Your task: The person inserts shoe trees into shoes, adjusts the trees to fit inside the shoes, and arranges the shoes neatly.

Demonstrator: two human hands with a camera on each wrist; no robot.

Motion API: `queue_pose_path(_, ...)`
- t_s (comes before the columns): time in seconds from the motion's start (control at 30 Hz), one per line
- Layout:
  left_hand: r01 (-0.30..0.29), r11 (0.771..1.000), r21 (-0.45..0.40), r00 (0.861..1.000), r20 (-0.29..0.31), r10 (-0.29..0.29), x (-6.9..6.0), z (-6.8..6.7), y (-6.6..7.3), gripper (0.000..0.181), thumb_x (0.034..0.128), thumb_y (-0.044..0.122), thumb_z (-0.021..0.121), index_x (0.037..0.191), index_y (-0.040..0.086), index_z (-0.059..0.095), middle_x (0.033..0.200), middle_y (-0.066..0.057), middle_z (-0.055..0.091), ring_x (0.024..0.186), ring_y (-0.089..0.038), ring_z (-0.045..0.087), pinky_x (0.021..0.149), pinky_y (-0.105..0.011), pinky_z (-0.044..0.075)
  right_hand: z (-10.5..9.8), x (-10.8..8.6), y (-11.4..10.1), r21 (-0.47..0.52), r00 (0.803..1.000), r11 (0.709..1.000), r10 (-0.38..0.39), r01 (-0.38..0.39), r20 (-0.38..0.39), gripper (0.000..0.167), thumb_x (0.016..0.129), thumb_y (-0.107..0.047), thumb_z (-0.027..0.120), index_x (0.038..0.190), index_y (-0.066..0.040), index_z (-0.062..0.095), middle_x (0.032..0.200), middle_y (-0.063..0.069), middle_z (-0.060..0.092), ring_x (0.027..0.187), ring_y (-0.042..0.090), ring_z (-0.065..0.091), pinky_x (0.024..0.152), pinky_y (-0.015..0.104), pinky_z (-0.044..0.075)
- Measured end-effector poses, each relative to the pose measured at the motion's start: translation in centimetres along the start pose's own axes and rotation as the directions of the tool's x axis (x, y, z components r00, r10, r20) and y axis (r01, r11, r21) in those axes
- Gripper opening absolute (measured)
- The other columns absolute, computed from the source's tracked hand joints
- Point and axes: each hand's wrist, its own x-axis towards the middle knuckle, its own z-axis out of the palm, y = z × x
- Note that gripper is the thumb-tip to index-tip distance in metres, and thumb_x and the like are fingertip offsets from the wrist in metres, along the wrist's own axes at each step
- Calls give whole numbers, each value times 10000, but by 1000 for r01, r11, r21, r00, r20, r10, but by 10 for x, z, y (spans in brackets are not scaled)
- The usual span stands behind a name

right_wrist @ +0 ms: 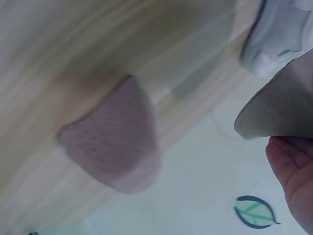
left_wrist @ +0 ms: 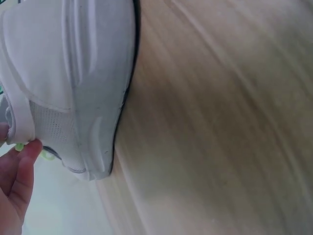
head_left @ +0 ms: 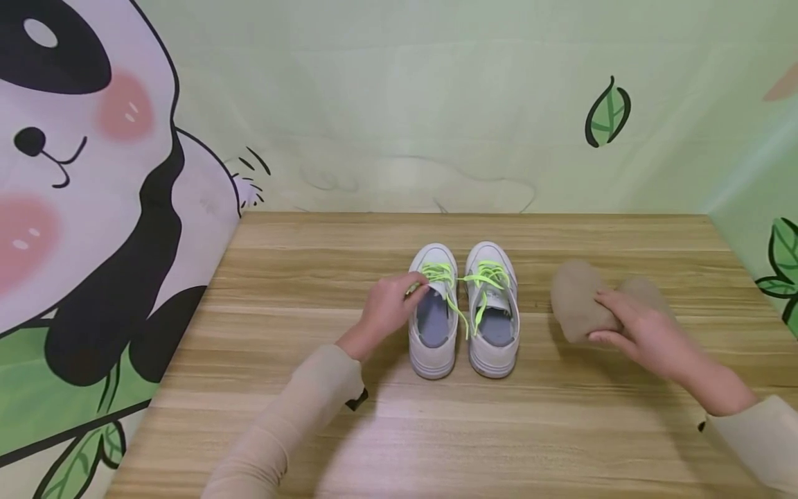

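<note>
Two white shoes with bright green laces stand side by side on the wooden surface, toes toward the back wall. My left hand (head_left: 391,305) pinches the tongue or upper edge of the left shoe (head_left: 433,360); in the left wrist view its fingertips touch that shoe's (left_wrist: 98,93) edge near a bit of green lace. To the right of the right shoe (head_left: 492,360), my right hand (head_left: 654,339) grips a beige, rounded flat piece (head_left: 576,298), raised off the surface. A second beige piece (right_wrist: 117,142) lies on the wood, partly hidden behind that hand in the head view.
The wooden surface (head_left: 436,443) meets a pale green backdrop (head_left: 405,125) behind the shoes. A printed panda (head_left: 93,229) covers the backdrop on the left, with printed leaves at the right.
</note>
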Motion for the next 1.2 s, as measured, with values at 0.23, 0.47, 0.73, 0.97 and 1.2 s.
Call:
queue_pose_path(0.23,-49,995,82,998,34,47,7,-6,1,115,847,235,574,898,162,647,770,25,683,487,-88,463,446,-241,359,-10,15,-14,-17,998,998,-63,63,-1,567,648,-283,731,1064,56,547,1029,226,604,845,307,605,688,397,455)
queue_pose_path(0.47,-98,973,207,993,91,81,11,-13,7,124,859,259,555,907,182,639,707,35,668,452,-84,453,384,-228,320,-15,27,-33,-3,995,995,-95,95,6,565,650,-308,729,1058,45,563,1012,179,624,882,276,605,757,300,423)
queue_pose_path(0.73,-163,957,241,986,51,156,11,-14,10,98,857,210,557,827,146,624,648,30,635,463,-101,503,379,-255,363,-20,36,-52,56,991,990,-132,130,23,578,649,-317,731,1084,24,560,1042,153,620,938,275,591,913,54,265)
queue_pose_path(0.97,-186,947,261,981,95,166,15,-19,13,125,873,190,523,817,109,598,538,14,549,418,-96,414,352,-231,322,-24,43,-68,56,984,987,-153,148,94,567,660,-302,729,1103,5,556,1095,131,608,985,269,588,786,339,444)
queue_pose_path(1.2,-199,918,342,976,150,156,21,-20,15,125,873,193,520,780,129,574,468,55,400,412,-67,342,345,-209,291,-23,48,-82,84,975,979,-194,185,106,536,677,-344,710,1082,-22,569,1110,90,608,993,231,592,784,310,458)
